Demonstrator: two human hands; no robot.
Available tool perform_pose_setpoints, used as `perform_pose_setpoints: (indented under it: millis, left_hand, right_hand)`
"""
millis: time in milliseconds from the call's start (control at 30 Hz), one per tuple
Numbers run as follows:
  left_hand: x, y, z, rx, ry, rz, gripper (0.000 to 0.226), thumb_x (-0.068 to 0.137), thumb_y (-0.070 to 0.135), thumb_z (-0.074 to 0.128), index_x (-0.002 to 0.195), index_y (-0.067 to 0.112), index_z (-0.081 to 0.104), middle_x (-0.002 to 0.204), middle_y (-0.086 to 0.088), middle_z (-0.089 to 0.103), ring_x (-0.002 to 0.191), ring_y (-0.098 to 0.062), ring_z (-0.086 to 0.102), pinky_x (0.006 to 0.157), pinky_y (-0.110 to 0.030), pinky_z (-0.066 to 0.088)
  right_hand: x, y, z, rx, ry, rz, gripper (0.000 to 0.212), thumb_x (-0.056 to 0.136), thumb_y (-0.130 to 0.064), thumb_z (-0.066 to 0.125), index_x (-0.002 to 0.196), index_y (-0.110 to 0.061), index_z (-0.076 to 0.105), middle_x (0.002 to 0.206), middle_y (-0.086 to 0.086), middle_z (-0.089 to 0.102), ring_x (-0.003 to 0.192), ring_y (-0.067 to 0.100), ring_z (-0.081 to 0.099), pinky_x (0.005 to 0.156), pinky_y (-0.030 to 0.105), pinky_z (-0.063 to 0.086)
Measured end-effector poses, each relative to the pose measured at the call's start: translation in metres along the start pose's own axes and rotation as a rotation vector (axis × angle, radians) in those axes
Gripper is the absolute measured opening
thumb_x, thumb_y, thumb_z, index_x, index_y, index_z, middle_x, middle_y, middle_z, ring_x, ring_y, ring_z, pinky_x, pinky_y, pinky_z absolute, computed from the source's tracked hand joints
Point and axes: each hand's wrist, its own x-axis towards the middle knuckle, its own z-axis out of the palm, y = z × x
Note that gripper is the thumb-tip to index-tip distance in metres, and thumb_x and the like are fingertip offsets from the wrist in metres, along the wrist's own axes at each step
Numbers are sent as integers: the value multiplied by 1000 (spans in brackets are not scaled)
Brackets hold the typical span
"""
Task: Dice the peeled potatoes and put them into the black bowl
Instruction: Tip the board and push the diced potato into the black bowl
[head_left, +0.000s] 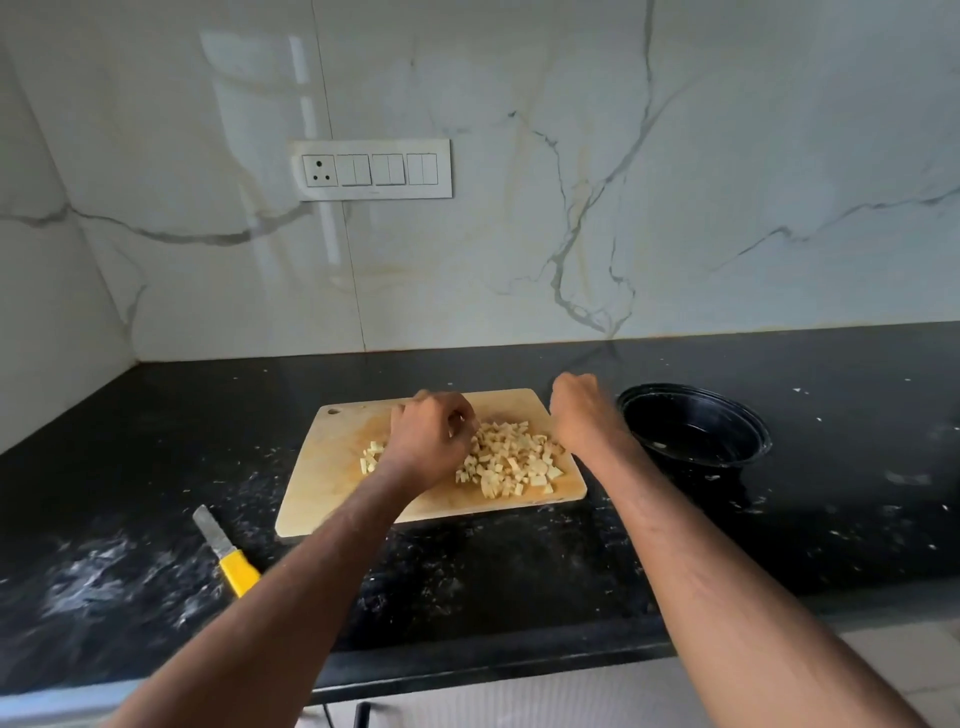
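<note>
A pile of pale diced potato (511, 460) lies on the right half of a wooden cutting board (332, 467) on the black counter. My left hand (431, 441) is over the left side of the pile, fingers curled down into the cubes; whether it holds any is hidden. My right hand (582, 415) hovers at the right edge of the board, fingers curled under and out of sight. The black bowl (693, 426) stands just right of the board, with one small pale piece inside it.
A knife with a yellow handle (226, 551) lies on the counter left of the board, blade pointing away. White specks and smears dot the black counter (156, 571). A marble wall with a switch panel (371, 169) rises behind.
</note>
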Motion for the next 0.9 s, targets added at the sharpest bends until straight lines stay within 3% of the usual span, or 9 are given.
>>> perform_pose_setpoints:
  millis: [67, 133, 200, 300, 367, 467, 533, 700, 900]
  left_hand:
    - [1, 3, -2, 29, 3, -8, 11, 95, 30, 59, 97, 26, 70, 90, 12, 67, 88, -10, 55, 95, -44, 41]
    - [2, 9, -3, 53, 12, -8, 12, 97, 29, 58, 97, 26, 70, 92, 12, 66, 91, -10, 53, 95, -42, 36]
    - [4, 20, -3, 62, -3, 1, 14, 97, 29, 58, 98, 26, 72, 94, 13, 66, 95, -11, 52, 93, -41, 32]
    - [13, 41, -1, 56, -100, 28, 17, 98, 34, 58, 99, 27, 73, 101, 13, 70, 100, -12, 55, 96, -45, 29]
    - [18, 55, 6, 36, -147, 28, 17, 98, 33, 58, 98, 28, 74, 103, 14, 71, 101, -13, 57, 100, -48, 28]
    - [25, 71, 20, -7, -164, 12, 18, 96, 34, 59, 96, 27, 75, 101, 14, 72, 101, -13, 59, 106, -55, 28]
    - [23, 82, 28, -10, -176, 31, 17, 95, 35, 60, 94, 28, 74, 97, 17, 70, 103, -14, 60, 103, -51, 30]
    - [12, 96, 40, 21, -194, 95, 13, 92, 33, 60, 92, 30, 72, 87, 24, 64, 101, -9, 56, 95, -47, 30]
    - [2, 95, 37, 38, -197, 91, 13, 92, 35, 59, 94, 32, 72, 94, 19, 69, 104, -10, 54, 89, -44, 28]
  right_hand:
    - [-1, -4, -2, 152, -2, -40, 32, 82, 11, 46, 62, -8, 62, 66, 5, 64, 58, 19, 63, 49, 35, 55]
    - [-5, -3, -8, 250, -31, -82, 34, 84, 7, 49, 66, -8, 73, 73, 4, 74, 65, 15, 70, 62, 33, 61]
    - [-11, 10, -22, 320, 47, -66, 31, 85, 4, 55, 71, -13, 77, 77, -2, 75, 71, 10, 70, 69, 27, 59]
    - [-10, 61, -46, 254, 281, 104, 30, 79, 3, 57, 70, -19, 74, 78, -5, 74, 78, 19, 68, 75, 30, 57]
    - [-17, 97, -61, 118, 315, 237, 21, 78, 0, 62, 77, -17, 75, 85, 3, 75, 85, 29, 68, 79, 39, 58]
    - [-37, 140, -77, -22, 199, 466, 27, 76, -5, 66, 100, -14, 70, 107, 12, 70, 101, 36, 63, 78, 38, 49]
    - [-48, 156, -82, 7, 84, 539, 37, 76, -4, 63, 112, -9, 65, 118, 16, 66, 109, 38, 59, 82, 40, 48]
    - [-69, 162, -81, 125, 94, 482, 43, 74, 8, 57, 116, 6, 65, 116, 22, 68, 109, 39, 62, 90, 48, 56]
    - [-87, 143, -82, 120, 35, 443, 45, 72, 2, 61, 117, 0, 61, 109, 16, 68, 97, 34, 64, 85, 45, 57]
